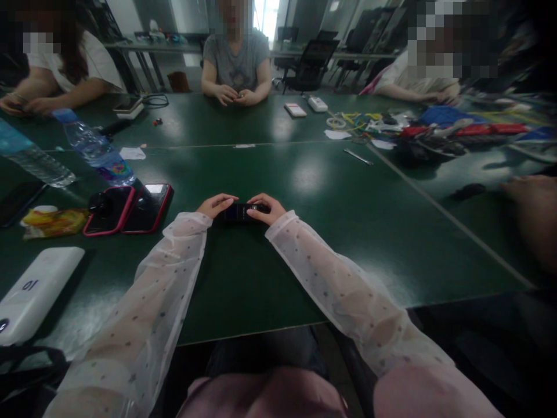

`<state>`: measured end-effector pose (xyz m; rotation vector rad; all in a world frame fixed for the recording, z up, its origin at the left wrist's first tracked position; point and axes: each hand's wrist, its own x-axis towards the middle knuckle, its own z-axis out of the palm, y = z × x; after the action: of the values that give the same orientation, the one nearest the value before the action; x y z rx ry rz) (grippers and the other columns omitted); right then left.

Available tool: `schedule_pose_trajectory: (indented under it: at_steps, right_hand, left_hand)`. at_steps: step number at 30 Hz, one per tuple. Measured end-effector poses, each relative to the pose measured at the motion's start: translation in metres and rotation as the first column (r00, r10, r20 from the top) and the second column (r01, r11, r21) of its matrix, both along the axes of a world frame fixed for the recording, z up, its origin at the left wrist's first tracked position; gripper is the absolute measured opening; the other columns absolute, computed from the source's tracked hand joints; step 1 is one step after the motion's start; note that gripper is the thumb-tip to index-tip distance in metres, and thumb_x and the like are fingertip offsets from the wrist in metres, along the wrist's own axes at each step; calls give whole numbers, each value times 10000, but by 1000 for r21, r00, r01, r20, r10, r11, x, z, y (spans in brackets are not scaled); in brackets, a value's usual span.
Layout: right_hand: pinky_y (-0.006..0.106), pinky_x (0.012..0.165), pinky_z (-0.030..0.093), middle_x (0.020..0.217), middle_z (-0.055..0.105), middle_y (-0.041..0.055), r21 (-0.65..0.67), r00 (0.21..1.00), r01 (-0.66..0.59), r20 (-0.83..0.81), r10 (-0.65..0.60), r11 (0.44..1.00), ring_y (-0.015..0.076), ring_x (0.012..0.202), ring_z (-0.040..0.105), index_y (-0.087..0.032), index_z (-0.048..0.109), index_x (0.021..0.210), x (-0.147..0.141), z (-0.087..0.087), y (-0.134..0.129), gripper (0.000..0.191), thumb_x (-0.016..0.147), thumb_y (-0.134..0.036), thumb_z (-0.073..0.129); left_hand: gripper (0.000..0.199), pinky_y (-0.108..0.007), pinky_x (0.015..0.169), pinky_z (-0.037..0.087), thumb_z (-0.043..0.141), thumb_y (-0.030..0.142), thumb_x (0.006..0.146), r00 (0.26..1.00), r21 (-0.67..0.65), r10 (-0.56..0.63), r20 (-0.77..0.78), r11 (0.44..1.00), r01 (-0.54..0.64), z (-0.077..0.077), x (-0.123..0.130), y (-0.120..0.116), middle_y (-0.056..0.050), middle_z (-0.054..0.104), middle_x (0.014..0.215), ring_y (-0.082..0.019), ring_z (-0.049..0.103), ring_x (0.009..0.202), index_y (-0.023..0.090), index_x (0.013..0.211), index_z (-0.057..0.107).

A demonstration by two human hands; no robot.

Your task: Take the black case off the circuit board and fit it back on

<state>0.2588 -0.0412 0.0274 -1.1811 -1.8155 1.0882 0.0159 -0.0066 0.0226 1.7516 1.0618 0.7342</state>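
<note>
A small black device with a dark screen (235, 211) is on or just above the green table (235, 273), between my two hands. My left hand (217, 204) grips its left end, thumb along the near top edge and fingers behind. Around the right end my right hand (266, 209) is closed, its thumb lying on the front face. Parts of the device are hidden under the fingers. Sheer white sleeves with small stars cover both my forearms. I cannot tell exactly what kind of device it is.
To the left are two red-cased phones (147, 209), a water bottle (98, 151), a yellow packet (54, 222) and a white power bank (37, 293). A wrench (358, 157) and tangled cables (369, 122) lie to the right. Several people sit around the table.
</note>
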Motion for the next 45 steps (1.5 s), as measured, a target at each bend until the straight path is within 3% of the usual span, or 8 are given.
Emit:
schedule_pose_trajectory:
  at_steps: [12,18,22,27,32,36,41,45]
  right_hand:
    - [510,938,452,1045,592,71,39,985,113,123,-117,993,266,1037,560,-271,634,1081,-1,-13,7,418,781,-561,657]
    - [543,1023,380,1029,580,78,149,961,224,130,-243,963,309,1178,443,-274,639,997,-7,-17,6,352,820,-576,597]
    - [527,995,414,1067,588,93,161,963,235,92,-252,959,305,1164,449,-269,622,1045,-8,-16,2,405,815,-601,594]
    - [527,1010,413,1068,604,79,223,967,199,114,-228,954,313,1158,465,-293,577,1139,-8,-9,-4,584,635,-464,819]
    - [531,1029,405,1102,598,98,245,957,183,179,-230,952,328,1188,449,-261,607,1056,-11,-8,-5,505,617,-368,833]
    - [499,1024,430,1111,575,100,231,969,215,73,-238,949,295,1157,504,-251,595,1087,-11,-11,-4,543,626,-434,817]
    - [492,958,473,1048,628,60,113,937,300,-224,-270,947,261,1011,618,-260,550,1064,-1,-4,5,603,622,-613,758]
    - [500,940,470,1029,617,58,172,847,522,-222,-484,835,260,989,604,-258,550,1066,18,-6,17,609,610,-608,751]
  left_hand:
    - [659,-427,1034,399,516,704,818,1000,97,0,-19,995,2,-6,-2,4,-114,622,1251,-283,557,1184,194,1218,635]
    - [713,-476,1040,398,673,642,718,997,118,6,-78,993,3,-7,-3,3,-116,617,1258,-307,575,1175,203,1273,585]
    - [790,-495,1061,388,821,509,591,989,147,10,-146,989,11,-5,-3,1,-106,622,1271,-329,561,1212,224,1284,569]
    - [795,-501,1059,401,859,423,528,985,161,17,-169,987,10,-3,-2,2,-100,643,1240,-337,581,1197,222,1248,587]
    - [780,-491,1051,417,861,379,522,978,165,29,-207,986,5,-2,-2,4,-96,661,1214,-334,594,1183,208,1233,591]
    - [776,-493,1034,434,874,359,502,973,134,75,-216,990,-47,-2,0,3,-108,681,1168,-347,599,1170,176,1203,596]
    - [731,-502,1050,421,855,343,552,986,142,39,-160,990,-16,-2,-1,-2,-95,670,1194,-323,596,1182,190,1216,592]
    - [695,-508,1062,407,846,334,586,987,182,11,-158,983,18,1,-2,-5,-85,662,1216,-318,596,1184,220,1226,600]
